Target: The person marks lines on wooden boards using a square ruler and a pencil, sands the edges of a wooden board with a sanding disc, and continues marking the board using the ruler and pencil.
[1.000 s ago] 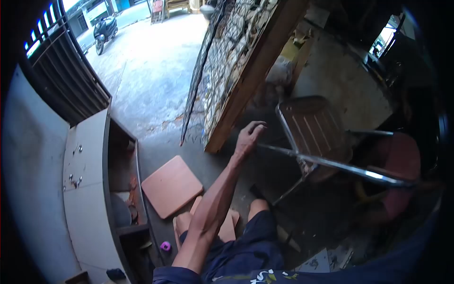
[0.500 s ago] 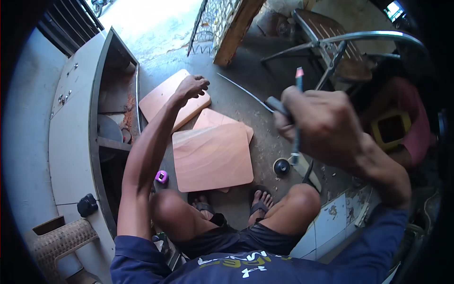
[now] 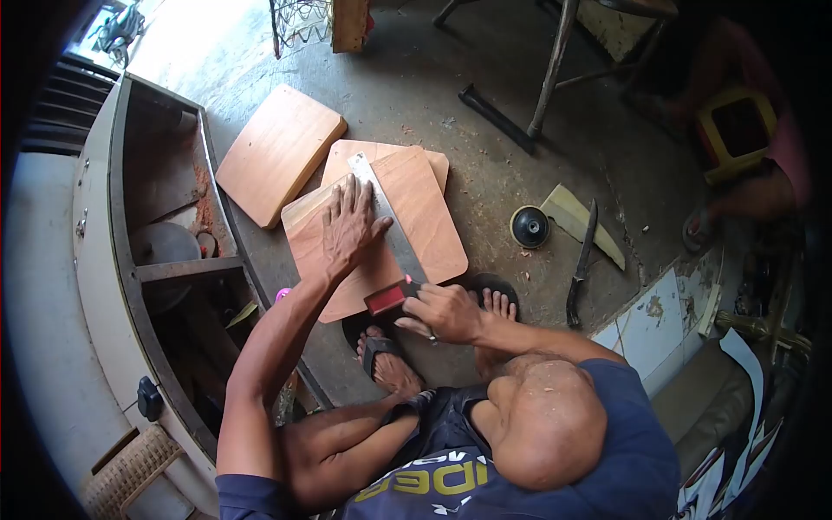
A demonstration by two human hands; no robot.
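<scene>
A try square lies across the top wooden board [image 3: 425, 195], its metal blade [image 3: 394, 230] slanting over the face and its red-and-black stock [image 3: 386, 300] at the near edge. My left hand [image 3: 348, 227] is spread flat on the board, fingertips beside the blade. Just past the near edge, my right hand [image 3: 444, 312] is closed around a pencil, whose pink end shows by the stock; whether its fingers also grip the stock is unclear. Beneath the top board lies another board [image 3: 438, 165], partly covered. A thick board [image 3: 282, 152] rests on the floor further left.
A black round-topped object [image 3: 529, 227], a pale wedge-shaped piece [image 3: 576, 217] and a knife [image 3: 582, 269] lie right of the boards. An open cabinet [image 3: 186, 273] stands at left. Another person's pink sleeve [image 3: 793, 130] shows near a yellow stool [image 3: 737, 126]. A purple tape measure [image 3: 282, 295] peeks out.
My right hand has come down and left to the board's near edge, bringing the pencil and try square. My left hand has lowered onto the top board, which now sits turned. The view has shifted.
</scene>
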